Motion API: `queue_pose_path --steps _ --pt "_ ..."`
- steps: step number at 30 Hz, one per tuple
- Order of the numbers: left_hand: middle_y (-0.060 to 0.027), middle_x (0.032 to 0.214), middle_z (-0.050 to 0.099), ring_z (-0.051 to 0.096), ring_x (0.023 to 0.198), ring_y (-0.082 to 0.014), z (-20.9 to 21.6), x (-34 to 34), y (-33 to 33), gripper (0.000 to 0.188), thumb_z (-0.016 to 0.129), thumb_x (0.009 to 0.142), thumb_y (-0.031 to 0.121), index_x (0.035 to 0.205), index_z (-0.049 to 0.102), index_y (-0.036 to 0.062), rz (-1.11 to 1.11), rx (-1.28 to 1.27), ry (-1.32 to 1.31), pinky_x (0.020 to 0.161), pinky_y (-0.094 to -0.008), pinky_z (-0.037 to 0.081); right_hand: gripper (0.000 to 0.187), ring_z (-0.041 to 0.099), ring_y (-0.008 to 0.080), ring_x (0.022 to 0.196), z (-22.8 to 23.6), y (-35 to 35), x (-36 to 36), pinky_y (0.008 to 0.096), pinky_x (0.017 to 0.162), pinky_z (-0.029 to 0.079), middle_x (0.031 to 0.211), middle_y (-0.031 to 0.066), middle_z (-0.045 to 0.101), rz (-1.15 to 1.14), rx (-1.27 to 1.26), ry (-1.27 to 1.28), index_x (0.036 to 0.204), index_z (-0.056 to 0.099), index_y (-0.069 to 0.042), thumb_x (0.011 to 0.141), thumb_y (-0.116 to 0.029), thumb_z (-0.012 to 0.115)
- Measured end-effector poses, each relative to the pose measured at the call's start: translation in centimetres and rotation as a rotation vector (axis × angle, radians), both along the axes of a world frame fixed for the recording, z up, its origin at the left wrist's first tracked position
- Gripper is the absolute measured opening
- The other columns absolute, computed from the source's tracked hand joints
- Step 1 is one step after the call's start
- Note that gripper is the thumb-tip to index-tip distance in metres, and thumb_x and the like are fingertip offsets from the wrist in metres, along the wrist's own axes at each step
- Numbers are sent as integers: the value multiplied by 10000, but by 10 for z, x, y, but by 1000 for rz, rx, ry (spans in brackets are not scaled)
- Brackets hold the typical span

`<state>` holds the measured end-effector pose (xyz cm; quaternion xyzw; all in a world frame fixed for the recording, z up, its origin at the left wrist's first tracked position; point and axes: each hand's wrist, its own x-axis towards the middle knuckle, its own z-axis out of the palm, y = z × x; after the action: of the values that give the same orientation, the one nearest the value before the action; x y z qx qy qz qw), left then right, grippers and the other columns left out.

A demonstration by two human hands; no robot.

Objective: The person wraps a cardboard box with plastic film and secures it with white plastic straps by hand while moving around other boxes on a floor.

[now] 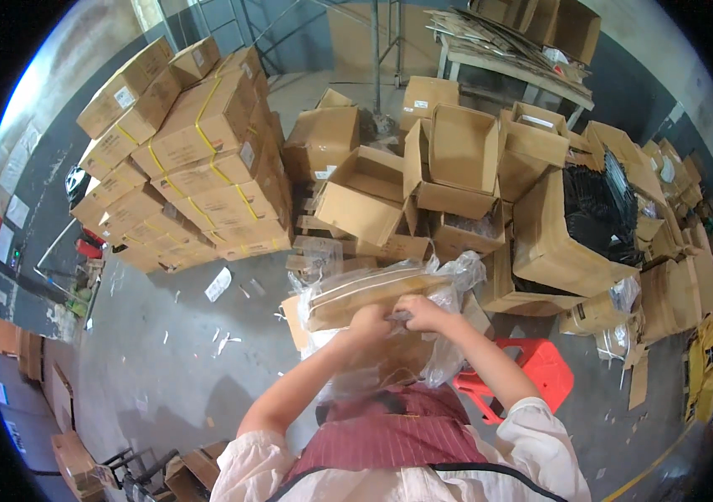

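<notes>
In front of me stands an open cardboard box (pixel 407 360) with clear plastic film (pixel 464 276) spilling over its edges. Both of my hands meet over its middle, close together. My left hand (pixel 370 323) is closed, its fingers partly hidden, on a bunched piece of the clear film. Beside it, my right hand (pixel 425 313) pinches the same film between thumb and fingers. A pale cord or seam runs across the brown surface just beyond my hands. What lies under the film is hard to make out.
A tall stack of strapped cartons (pixel 206 159) stands at the far left. Open empty cartons (pixel 365 192) are piled ahead. To the right are a carton with black plastic bags (pixel 595 209) and a red plastic stool (pixel 545 372). Paper scraps (pixel 218 284) litter the floor.
</notes>
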<state>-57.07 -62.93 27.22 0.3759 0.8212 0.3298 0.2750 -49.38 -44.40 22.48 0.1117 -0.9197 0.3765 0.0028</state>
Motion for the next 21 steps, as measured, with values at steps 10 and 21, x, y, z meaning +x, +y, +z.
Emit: queue_pose_path --steps 10,21 --pt "-190 834 674 656 767 -335 24 26 -60 326 592 843 361 934 693 65 13 47 -99 706 -418 508 191 626 261 611 67 -46 32 359 591 474 698 112 647 -54 -105 -223 761 679 -88 809 -252 592" --pt "-82 675 468 427 656 -97 160 63 -131 265 502 996 226 858 574 11 -352 173 -900 601 -297 397 139 563 276 556 216 -56 69 393 486 421 587 110 511 656 -395 -168 788 537 -48 894 -132 569"
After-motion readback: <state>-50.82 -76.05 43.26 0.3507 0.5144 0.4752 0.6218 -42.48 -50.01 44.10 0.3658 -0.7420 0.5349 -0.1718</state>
